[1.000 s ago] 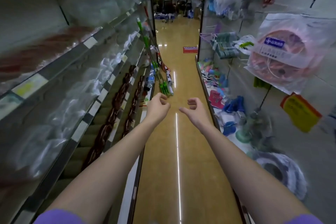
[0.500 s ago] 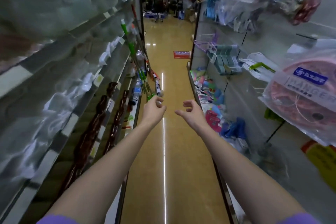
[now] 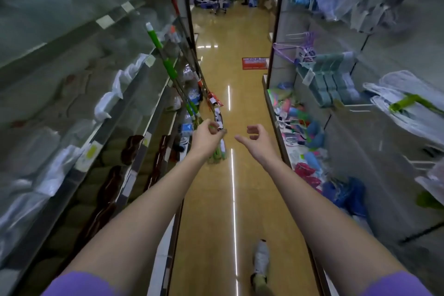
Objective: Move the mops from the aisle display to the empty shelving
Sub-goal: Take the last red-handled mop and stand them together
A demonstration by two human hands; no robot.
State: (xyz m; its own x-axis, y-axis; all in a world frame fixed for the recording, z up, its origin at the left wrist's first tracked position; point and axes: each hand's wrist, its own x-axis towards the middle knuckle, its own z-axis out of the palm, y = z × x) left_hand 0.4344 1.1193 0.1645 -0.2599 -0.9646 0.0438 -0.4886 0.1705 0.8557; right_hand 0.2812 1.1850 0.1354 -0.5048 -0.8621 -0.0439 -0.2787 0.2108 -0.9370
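Observation:
Several mops lean against the left shelving ahead of me. One has a green and white handle [image 3: 165, 63]; a thinner one with a red grip [image 3: 175, 8] stands behind it. Their lower ends [image 3: 217, 154] rest on the floor, partly hidden behind my left hand. Both my arms reach forward down the aisle. My left hand [image 3: 206, 138] hangs in front of the mops' lower parts, fingers loosely curled, holding nothing. My right hand [image 3: 259, 140] floats beside it over the floor, fingers loosely curled and empty.
The left shelves [image 3: 134, 94] hold bagged goods and brown items. The right shelving [image 3: 283, 113] carries hangers [image 3: 331, 79] and colourful small goods. A red sticker [image 3: 255, 63] lies on the yellow floor. My shoe [image 3: 261, 257] shows below. Chairs stand at the far end.
I have walked forward down the aisle, so the mops are nearer and now sit right behind my left hand. Both hands stay stretched out and empty.

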